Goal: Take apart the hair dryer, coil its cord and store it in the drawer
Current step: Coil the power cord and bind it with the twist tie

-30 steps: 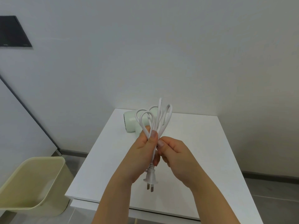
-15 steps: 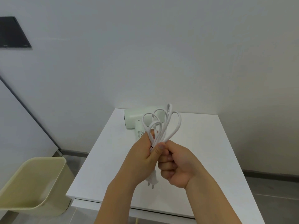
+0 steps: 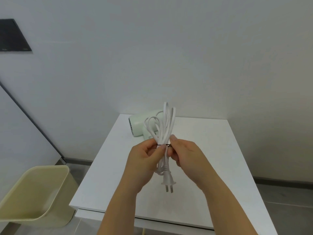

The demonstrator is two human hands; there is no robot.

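A white cord (image 3: 165,126) is folded into a long bundle and held upright above the white table (image 3: 203,150). Its loops point up and its plug (image 3: 167,181) hangs down between my wrists. A thin dark tie (image 3: 166,145) crosses the middle of the bundle. My left hand (image 3: 144,160) pinches the bundle and the tie from the left; my right hand (image 3: 183,154) pinches them from the right. The pale green hair dryer (image 3: 138,124) lies on the table's far side, partly hidden behind the cord.
A pale yellow bin (image 3: 32,194) stands on the floor left of the table. The drawer front (image 3: 152,223) runs under the table's near edge, closed. A grey wall rises right behind the table. A dark panel (image 3: 13,36) hangs on the wall at upper left.
The bundle's loops have drawn closer together and stand straighter. My right hand has opened from a fist to a pinch at the dark tie, and the plug hangs in fuller view.
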